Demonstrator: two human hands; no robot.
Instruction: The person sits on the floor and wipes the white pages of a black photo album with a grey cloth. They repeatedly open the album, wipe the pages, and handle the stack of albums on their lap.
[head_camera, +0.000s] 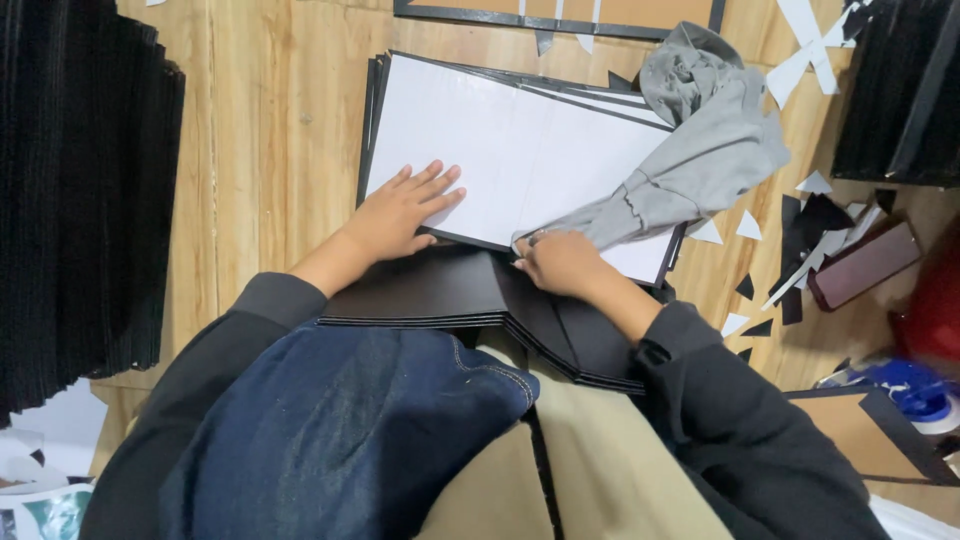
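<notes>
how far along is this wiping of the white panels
Done, it seems: a fanned stack of dark boards lies nearest the person. In hand: left hand flat on the top white panel, right hand gripping the grey cloth. Left: more panels under it, a tall black stack beside.

Work surface: light wooden boards (260, 150), grain running top to bottom, evenly lit, no hard shadows. Tall black stack (80, 200) along the left edge; another black stack (900, 90) at upper right. White and black paper offcuts (800, 45) scattered at right. Blue tape roll (915, 390) at lower right. No walls or windows visible.
</notes>
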